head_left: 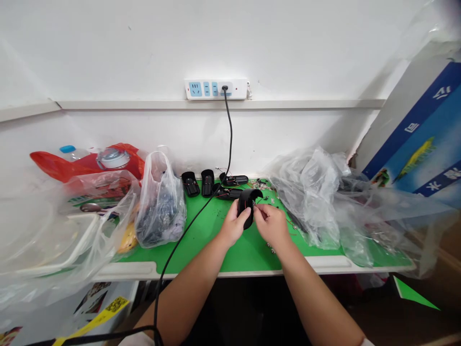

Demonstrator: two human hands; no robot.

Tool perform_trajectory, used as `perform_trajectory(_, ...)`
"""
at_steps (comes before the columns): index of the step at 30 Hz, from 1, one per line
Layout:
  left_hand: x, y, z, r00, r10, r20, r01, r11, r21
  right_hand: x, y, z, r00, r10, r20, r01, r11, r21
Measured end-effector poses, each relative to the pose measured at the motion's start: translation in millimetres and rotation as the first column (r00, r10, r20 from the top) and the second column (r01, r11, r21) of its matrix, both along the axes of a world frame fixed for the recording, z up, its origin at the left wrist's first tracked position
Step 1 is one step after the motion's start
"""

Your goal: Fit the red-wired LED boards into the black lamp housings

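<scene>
From here, the left hand grips a black casing above the green surface; the right hand bunches fingers beside it, holding what I can't tell. Best keep it steady.

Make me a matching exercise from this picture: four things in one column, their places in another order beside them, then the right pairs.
Things:
1. Black curved plastic housing
2. White rectangular power strip with blue sockets
3. Large blue-and-white box
4. Thin black power cord

Places:
A. On the white wall
B. Held in the bare left hand
C. Running down across the view of the green tabletop
D. At the picture's right side

Pairs: 1-B, 2-A, 3-D, 4-C
</scene>
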State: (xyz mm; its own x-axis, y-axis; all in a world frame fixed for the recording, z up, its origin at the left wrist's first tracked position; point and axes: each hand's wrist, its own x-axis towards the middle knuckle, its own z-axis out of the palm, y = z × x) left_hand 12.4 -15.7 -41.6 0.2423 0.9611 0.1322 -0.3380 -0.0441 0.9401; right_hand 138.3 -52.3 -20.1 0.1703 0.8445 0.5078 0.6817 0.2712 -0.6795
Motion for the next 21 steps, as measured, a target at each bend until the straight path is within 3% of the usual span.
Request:
perform_trajectory(9,-0.8,0.7,-1.1,0.999,-0.004,-0.047,0.007,0.998,0.058,-1.3,0.2,0.6,0.997,-0.025,-0.070,0.021,0.998,-0.051)
perform_trajectory(21,-1.2,0.0,-0.2,0.999,-0.001,-0.054,0.005,0.997,0.078,-1.3,2.0,1.1,0.999,-0.002,-0.045,0.000,0.998,-0.060)
